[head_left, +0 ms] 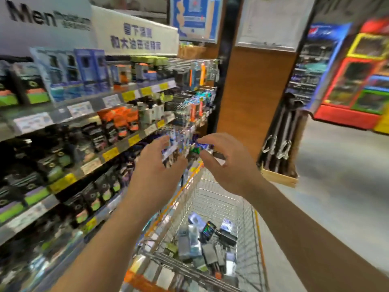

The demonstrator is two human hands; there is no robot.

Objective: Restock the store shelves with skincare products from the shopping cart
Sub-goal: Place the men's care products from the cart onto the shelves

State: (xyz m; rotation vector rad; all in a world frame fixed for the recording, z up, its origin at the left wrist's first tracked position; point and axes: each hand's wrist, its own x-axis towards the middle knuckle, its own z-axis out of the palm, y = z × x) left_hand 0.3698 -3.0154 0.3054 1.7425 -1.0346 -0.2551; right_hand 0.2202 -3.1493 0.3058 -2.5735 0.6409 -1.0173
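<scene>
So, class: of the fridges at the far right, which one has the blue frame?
The left drinks fridge, nearest the wooden pillar; the neighbouring fridge is framed in red and yellow.

Wire metal cart (219,199), glossy boxes (190,247), wood-look pillar (252,91)

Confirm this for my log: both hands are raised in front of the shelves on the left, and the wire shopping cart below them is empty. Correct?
Not quite. The shopping cart is not empty: the head view shows several boxed products lying in its basket. The rest holds: left hand and right hand are raised before the shelves.
</scene>
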